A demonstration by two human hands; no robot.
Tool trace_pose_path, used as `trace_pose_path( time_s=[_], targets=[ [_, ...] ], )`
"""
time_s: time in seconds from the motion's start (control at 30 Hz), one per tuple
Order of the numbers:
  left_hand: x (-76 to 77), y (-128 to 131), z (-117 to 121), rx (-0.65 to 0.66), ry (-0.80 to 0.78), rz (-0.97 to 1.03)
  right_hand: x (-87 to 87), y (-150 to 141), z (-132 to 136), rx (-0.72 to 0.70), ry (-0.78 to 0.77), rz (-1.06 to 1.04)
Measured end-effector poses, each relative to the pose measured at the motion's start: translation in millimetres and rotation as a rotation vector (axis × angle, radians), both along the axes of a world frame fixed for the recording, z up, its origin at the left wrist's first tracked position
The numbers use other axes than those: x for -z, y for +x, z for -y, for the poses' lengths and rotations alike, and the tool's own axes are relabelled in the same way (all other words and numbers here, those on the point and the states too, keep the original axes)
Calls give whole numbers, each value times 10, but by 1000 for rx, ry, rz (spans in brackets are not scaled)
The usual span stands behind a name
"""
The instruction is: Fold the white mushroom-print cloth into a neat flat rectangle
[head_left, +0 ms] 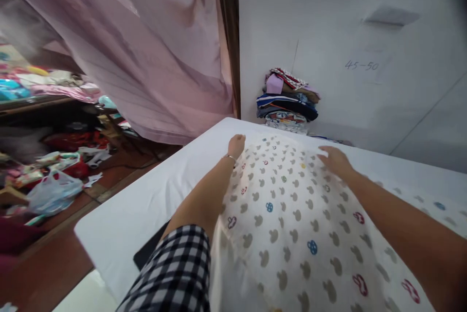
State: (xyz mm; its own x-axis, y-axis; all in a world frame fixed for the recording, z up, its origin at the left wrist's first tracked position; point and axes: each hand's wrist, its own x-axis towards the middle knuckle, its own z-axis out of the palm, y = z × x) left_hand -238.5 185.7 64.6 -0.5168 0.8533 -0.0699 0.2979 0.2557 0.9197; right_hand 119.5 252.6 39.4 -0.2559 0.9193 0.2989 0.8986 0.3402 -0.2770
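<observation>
1. One smooth white table (146, 205), its surface broad enough for spreading cloth.
2. Cream cloth with grey and coloured mushroom-like prints (295, 198) runs from the near edge almost to the far edge, apparently drawn wide between both arms so it lies open.
3. Folded multicoloured fabric stack (287, 100) stands by the far edge, perhaps kept clear of the cloth.
4. Right hand (334, 160) meets the cloth's right side; I cannot tell whether it pinches.
5. Left hand (237, 145) seems closed on the cloth's far left corner, likely steadying it.
</observation>
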Motion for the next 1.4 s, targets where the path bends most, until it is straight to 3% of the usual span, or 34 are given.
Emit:
trace_pose_path(
  time_s=[0.1,0.2,0.33,0.5,0.63,0.73,0.9,1.0,1.13,1.3,1.4],
  targets=[
    [191,-329,306,-6,-85,-152,370,-225,305,-320,-31,-48],
    [278,-533,686,5,-161,-255,501,-290,619,-426,-34,-120],
    [315,-535,1284,69,-231,-363,402,-263,1136,-440,-65,-171],
    [320,-372,1971,181,-279,-347,233,-255,2231,-560,-168,-213],
    [272,-332,2304,143,-239,-222,160,-303,3088,-671,-183,-164],
    [229,-275,2442,88,-208,-266,229,-332,3466,-682,-134,-101],
    [254,-52,2500,34,-222,-482,458,-351,3644,-600,-37,-74],
    [313,48,2467,-9,-215,-523,484,-376,3616,-560,-55,-36],
    [395,88,2414,-8,-210,-510,386,-392,3530,-545,-173,-91],
    [466,74,2373,20,-213,-509,171,-337,3442,-530,-397,-370],
    [446,49,2331,-41,-120,-419,46,-309,3433,-464,-469,-507]
  ],
)
